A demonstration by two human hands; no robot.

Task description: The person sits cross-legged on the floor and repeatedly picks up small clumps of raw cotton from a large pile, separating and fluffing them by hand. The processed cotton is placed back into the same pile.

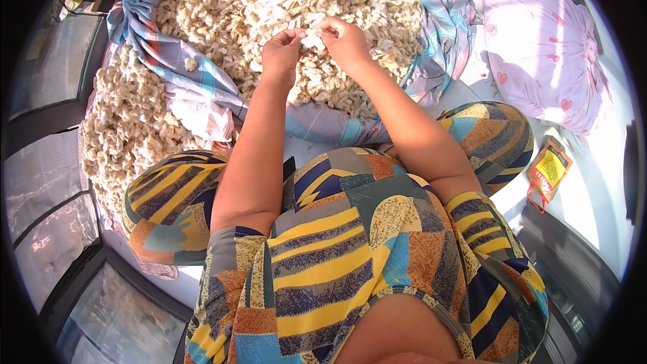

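Note:
A small tuft of white fibre, like raw cotton point(313, 43), is held between my two hands over a broad heap of off-white tufts point(212, 15). My left hand point(281, 55) pinches its left side between thumb and fingers. Opposite it, my right hand point(344, 44) grips the tuft's right side with thumb and forefinger. The heap lies on a blue and grey checked cloth point(323, 124), whose edges are bunched around it. One loose tuft point(190, 64) rests on the cloth's left fold.
A second pile of tufts point(126, 116) lies at the left, beside dark-framed glass panels point(50, 162). At the upper right sits a stuffed pink cloth bundle with hearts point(536, 45). A small printed packet with a red loop point(550, 169) lies on the white floor near my right knee.

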